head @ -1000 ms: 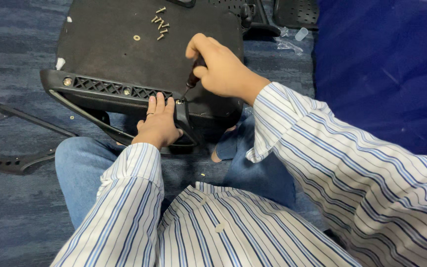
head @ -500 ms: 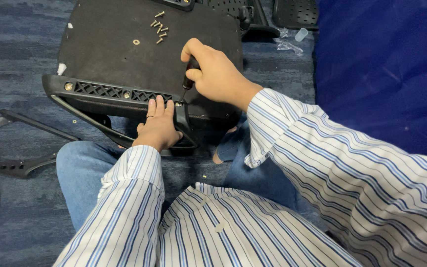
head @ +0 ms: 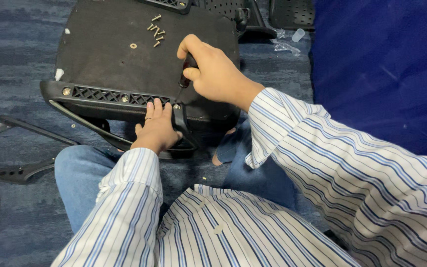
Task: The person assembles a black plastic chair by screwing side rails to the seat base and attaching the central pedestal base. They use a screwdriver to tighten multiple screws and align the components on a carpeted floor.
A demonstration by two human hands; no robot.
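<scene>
Blue carpeted floor [head: 16, 54], person seated on it, legs in jeans under the work. To the right, a large plain blue fabric surface [head: 381, 74]; no markings visible on it.

Upturned chair seat [head: 114, 59], black, lies underside up across the knees, so its screw points face the person. Along its near edge runs a black lattice-patterned bracket [head: 109, 95] with metal bolt heads showing at intervals.

Left hand [head: 156, 126]: flat, fingers pressed against the near edge of the seat beside a black arm piece [head: 180, 123], apparently bracing the part so it does not shift. It pinches nothing that I can see.

Right hand [head: 213, 71]: closed in a fist round the dark handle of a screwdriver [head: 186, 74]. Shaft angles down and toward the person, tip meeting a bolt at the bracket's right end.

Loose black frame pieces [head: 11, 163] on the floor at left, well apart from the seat.

Small cluster of brass-coloured screws [head: 156, 30] and one washer [head: 133, 46] rest on the seat's flat underside, presumably parked within reach.

Clear plastic wrapper and a small cap [head: 292, 39] at top right; no labels legible.
</scene>
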